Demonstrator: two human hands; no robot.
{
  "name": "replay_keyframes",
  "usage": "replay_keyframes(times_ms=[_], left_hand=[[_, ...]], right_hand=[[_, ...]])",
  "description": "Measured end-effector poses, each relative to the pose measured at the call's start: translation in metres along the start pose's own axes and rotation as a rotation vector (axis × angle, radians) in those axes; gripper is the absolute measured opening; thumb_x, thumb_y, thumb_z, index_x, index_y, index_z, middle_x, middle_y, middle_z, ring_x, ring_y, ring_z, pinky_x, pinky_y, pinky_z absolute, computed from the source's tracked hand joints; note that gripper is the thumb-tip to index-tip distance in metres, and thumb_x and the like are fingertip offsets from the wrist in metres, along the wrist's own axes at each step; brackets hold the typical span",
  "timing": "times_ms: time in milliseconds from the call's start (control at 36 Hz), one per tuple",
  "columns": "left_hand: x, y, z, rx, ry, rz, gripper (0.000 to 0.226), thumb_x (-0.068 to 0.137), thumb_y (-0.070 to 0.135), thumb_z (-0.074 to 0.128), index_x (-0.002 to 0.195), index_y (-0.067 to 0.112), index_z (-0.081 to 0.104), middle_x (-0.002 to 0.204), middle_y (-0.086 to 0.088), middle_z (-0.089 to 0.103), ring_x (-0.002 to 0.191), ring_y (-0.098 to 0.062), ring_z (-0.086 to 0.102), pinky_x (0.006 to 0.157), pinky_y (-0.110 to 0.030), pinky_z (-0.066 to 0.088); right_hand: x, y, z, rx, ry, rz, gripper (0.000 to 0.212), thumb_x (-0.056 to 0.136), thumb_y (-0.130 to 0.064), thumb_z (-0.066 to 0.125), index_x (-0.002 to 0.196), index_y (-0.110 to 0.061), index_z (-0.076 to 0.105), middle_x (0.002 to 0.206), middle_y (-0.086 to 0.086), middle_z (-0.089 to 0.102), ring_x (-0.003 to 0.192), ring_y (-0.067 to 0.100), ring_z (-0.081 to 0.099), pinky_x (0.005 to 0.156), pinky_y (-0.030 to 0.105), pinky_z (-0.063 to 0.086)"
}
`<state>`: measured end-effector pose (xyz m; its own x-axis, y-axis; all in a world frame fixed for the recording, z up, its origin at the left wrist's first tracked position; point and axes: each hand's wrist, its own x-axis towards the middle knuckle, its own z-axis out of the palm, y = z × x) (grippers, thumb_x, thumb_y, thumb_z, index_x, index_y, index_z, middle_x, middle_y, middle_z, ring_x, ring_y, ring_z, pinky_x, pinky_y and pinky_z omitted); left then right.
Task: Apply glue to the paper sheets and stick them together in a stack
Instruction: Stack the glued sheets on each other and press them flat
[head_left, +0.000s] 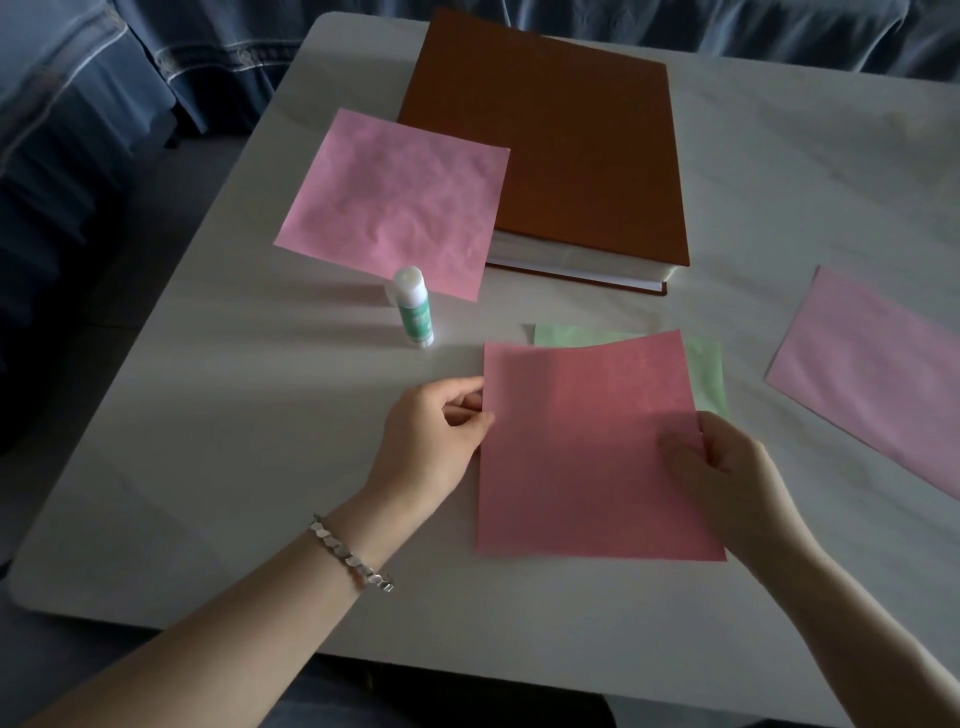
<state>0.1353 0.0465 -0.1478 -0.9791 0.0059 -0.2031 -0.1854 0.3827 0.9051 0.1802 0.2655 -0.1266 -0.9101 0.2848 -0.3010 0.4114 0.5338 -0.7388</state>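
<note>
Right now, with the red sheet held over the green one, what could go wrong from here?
1. The left hand and right hand pinch the red sheet by its side edges and its far edge bows, so it may land askew on the green sheet, which it only partly covers.
2. The glue stick stands upright near the left hand; a sweep of that hand could well topple it.
</note>
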Motion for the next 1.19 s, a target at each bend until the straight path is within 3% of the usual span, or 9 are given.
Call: replay_keyframes(times_ms=[139,306,444,639,778,861,1056,1194], left_hand=[[-0.001,0.001,0.0,0.014,-0.004,0.01,0.032,0.081,-0.002,0.065,0.105,0.018,0.071,0.066,0.016,0.06,0.055,0.006,0.054,0.063,-0.011,0.043],[-0.002,0.006,-0.002,-0.011,-0.032,0.03,0.048,0.082,0.0,0.065,0.079,0.048,0.062,0.06,0.023,0.062,0.056,0.004,0.055,0.058,-0.008,0.042],[-0.003,0.009,-0.002,-0.035,-0.037,0.016,0.046,0.081,-0.002,0.065,0.08,0.044,0.064,0.06,0.027,0.063,0.055,0.007,0.056,0.058,-0.008,0.044],[-0.003,0.011,-0.002,-0.047,-0.042,0.008,0.047,0.08,-0.004,0.063,0.08,0.043,0.066,0.059,0.024,0.063,0.054,0.004,0.055,0.057,-0.011,0.044],[-0.002,0.013,-0.001,-0.025,-0.014,0.01,0.051,0.079,-0.004,0.063,0.073,0.046,0.062,0.057,0.025,0.061,0.054,0.006,0.055,0.054,-0.005,0.039],[-0.001,0.011,0.001,-0.005,0.031,0.008,0.052,0.078,-0.001,0.066,0.069,0.049,0.062,0.058,0.016,0.063,0.056,0.0,0.055,0.055,-0.008,0.041],[0.001,0.01,0.003,0.013,0.04,0.01,0.033,0.08,0.002,0.066,0.077,0.034,0.07,0.066,0.006,0.066,0.057,-0.002,0.052,0.057,-0.012,0.04],[0.0,0.011,0.002,0.017,0.04,0.01,0.038,0.08,0.002,0.067,0.071,0.039,0.066,0.065,0.006,0.065,0.057,-0.004,0.052,0.056,-0.01,0.039]], right_hand=[[0.004,0.003,-0.003,0.038,0.073,-0.008,0.019,0.09,-0.021,0.054,0.107,-0.022,0.062,0.08,-0.007,0.066,0.072,0.019,0.063,0.063,0.031,0.048],[0.02,0.001,-0.005,0.054,0.147,-0.003,0.035,0.088,-0.02,0.058,0.123,-0.018,0.055,0.086,0.0,0.063,0.069,0.015,0.059,0.061,0.026,0.043],[0.03,-0.004,-0.005,-0.034,0.18,-0.021,0.028,0.088,-0.019,0.057,0.117,-0.02,0.06,0.084,-0.001,0.062,0.065,0.001,0.054,0.046,0.007,0.036],[0.032,-0.003,-0.001,-0.077,0.206,0.006,0.027,0.089,-0.022,0.055,0.115,-0.022,0.062,0.081,-0.004,0.062,0.066,0.009,0.056,0.059,0.026,0.039],[0.032,-0.001,0.0,-0.081,0.214,0.011,0.025,0.088,-0.023,0.056,0.112,-0.023,0.064,0.075,-0.009,0.06,0.067,0.013,0.057,0.061,0.028,0.041],[0.032,-0.001,0.001,-0.088,0.217,0.019,0.025,0.088,-0.023,0.056,0.111,-0.022,0.065,0.073,-0.011,0.059,0.07,0.018,0.058,0.064,0.03,0.045],[0.032,-0.001,0.003,-0.133,0.218,0.028,0.027,0.089,-0.023,0.053,0.112,-0.025,0.066,0.085,-0.003,0.063,0.082,0.022,0.059,0.069,0.034,0.049],[0.034,-0.001,0.004,-0.163,0.215,0.032,0.027,0.088,-0.024,0.053,0.113,-0.027,0.065,0.089,-0.002,0.065,0.083,0.022,0.059,0.07,0.034,0.049]])
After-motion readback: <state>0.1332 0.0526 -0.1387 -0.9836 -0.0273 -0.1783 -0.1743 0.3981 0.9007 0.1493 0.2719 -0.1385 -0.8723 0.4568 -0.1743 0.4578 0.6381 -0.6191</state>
